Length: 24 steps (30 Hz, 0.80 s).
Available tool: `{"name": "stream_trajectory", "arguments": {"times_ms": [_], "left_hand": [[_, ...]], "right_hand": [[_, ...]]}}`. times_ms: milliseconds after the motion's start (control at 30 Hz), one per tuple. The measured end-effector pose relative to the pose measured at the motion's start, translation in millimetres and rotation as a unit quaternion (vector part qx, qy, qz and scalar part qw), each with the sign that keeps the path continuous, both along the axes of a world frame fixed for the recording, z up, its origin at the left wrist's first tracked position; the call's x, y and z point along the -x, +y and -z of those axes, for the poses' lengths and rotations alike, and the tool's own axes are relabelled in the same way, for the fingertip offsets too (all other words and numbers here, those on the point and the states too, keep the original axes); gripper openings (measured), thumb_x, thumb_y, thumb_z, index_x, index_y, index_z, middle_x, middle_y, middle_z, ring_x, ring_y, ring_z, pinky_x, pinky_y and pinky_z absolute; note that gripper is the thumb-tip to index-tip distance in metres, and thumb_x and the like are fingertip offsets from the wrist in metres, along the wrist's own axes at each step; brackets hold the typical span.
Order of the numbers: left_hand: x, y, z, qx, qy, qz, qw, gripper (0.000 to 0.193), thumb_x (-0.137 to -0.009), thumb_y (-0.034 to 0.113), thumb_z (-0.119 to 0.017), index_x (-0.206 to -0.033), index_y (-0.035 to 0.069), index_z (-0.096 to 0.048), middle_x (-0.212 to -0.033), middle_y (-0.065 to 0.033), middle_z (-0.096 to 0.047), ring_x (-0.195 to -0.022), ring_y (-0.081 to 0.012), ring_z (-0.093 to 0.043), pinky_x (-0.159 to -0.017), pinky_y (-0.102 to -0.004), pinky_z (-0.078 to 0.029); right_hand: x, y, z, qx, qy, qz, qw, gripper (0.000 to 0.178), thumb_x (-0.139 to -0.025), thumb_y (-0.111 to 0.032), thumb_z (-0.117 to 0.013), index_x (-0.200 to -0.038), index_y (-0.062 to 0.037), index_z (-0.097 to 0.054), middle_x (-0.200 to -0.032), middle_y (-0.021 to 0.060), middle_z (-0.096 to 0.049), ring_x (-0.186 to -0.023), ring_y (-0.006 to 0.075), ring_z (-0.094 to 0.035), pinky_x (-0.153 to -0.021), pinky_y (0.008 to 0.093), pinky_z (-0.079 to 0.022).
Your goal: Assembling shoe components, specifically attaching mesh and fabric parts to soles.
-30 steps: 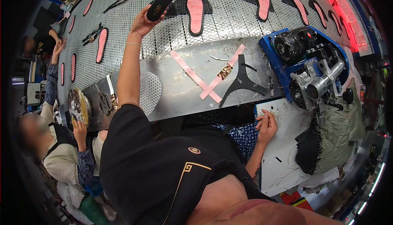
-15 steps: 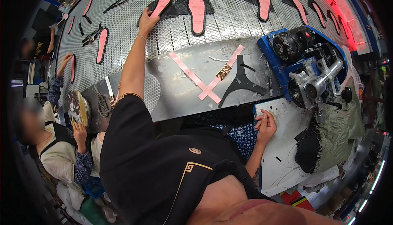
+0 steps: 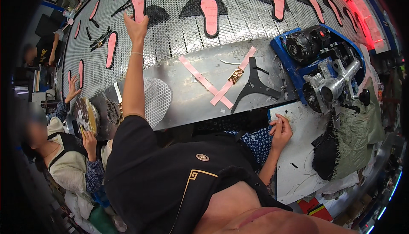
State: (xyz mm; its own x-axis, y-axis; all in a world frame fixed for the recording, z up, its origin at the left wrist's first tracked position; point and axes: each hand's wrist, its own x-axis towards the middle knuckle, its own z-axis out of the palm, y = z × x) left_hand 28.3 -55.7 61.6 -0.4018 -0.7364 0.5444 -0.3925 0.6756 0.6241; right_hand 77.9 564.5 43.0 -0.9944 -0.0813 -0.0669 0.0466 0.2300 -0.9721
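At the near end of a pink-faced sole (image 3: 138, 0), the person's left hand (image 3: 136, 27) grasps it, thumb against the right edge and fingers on the left, with some fingers hidden from me. The sole points away from the grip, pink side up, over the metal mesh (image 3: 164, 44). Whether its far end touches the mesh, I can't tell from where I stand.

It's a sensible hold, to my eye: pinching by the edges leaves most of the pink face untouched, and that seems worth protecting. I'd keep the wrist level so the long far end neither dips nor drags, and I'd favour a light pinch, since a hard one might bend the piece or leave a mark.

Just right of the grip lies a black half-round piece (image 3: 157, 16); just left and beyond it are thin dark strips (image 3: 121, 9). With so little room around, any lowering calls for a look at both edges, so the sole doesn't settle on the strips or nudge the black piece. Opening thumb and fingers together should let go cleanly, without twisting it.

Well to the right of the grip and nearer the body, the right hand (image 3: 281, 132) hangs loosely curled, nothing visible in it, beside a white board (image 3: 294, 144). It could steady the sole, if needed.
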Motion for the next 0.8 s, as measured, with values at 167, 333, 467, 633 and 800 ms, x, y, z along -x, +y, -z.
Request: {"name": "stream_trajectory", "arguments": {"times_ms": [167,333,467,633,800], "left_hand": [[-12,12,45,-0.078,-0.105,0.010,0.991,0.109,-0.065,0.037,-0.079,-0.140,-0.016,-0.020,-0.130,-0.0294,-0.048,-0.120,-0.0420,-0.048,-0.104,-0.0405,-0.038],[-1,-4,82,0.059,-0.230,0.049,0.970,0.108,-0.065,0.048,-0.079,-0.138,-0.014,-0.029,-0.139,-0.0336,-0.038,-0.131,-0.0457,-0.037,-0.111,-0.0481,-0.028],[21,134,19,0.068,-0.075,0.243,0.965,0.079,-0.075,0.019,-0.073,-0.140,-0.007,-0.035,-0.141,-0.0264,-0.039,-0.132,-0.0401,-0.036,-0.111,-0.0487,-0.026],[7,266,-40,-0.052,-0.024,0.363,0.930,0.068,-0.087,0.006,-0.059,-0.146,0.002,-0.026,-0.138,-0.0217,-0.043,-0.121,-0.0305,-0.050,-0.100,-0.0423,-0.042],[9,356,-46,-0.123,0.008,0.481,0.868,0.065,-0.088,0.001,-0.054,-0.147,0.002,-0.024,-0.131,-0.0217,-0.050,-0.115,-0.0308,-0.056,-0.098,-0.0407,-0.047]], "right_hand": [[-1,7,3,0.012,-0.007,0.016,1.000,0.021,-0.097,-0.009,-0.050,-0.108,0.0011,-0.065,-0.073,0.0054,-0.064,-0.049,0.0037,-0.047,-0.045,0.0188,-0.037],[3,20,-3,0.118,-0.032,0.003,0.993,0.021,-0.097,-0.011,-0.053,-0.108,0.0009,-0.066,-0.077,0.0047,-0.065,-0.056,0.0043,-0.052,-0.051,0.0192,-0.041],[-2,54,-25,0.053,0.025,0.158,0.986,0.018,-0.094,-0.009,-0.057,-0.107,0.0013,-0.065,-0.081,0.0046,-0.066,-0.062,0.0089,-0.057,-0.055,0.0223,-0.045],[-19,142,-47,-0.393,0.236,0.345,0.819,0.032,-0.084,-0.008,-0.068,-0.115,-0.0022,-0.062,-0.112,0.0122,-0.060,-0.103,0.0270,-0.056,-0.088,0.0388,-0.046],[-21,209,-30,-0.533,0.160,0.437,0.707,0.060,-0.084,-0.023,-0.072,-0.135,-0.0045,-0.047,-0.137,0.0176,-0.043,-0.126,0.0352,-0.039,-0.105,0.0464,-0.033]]}}
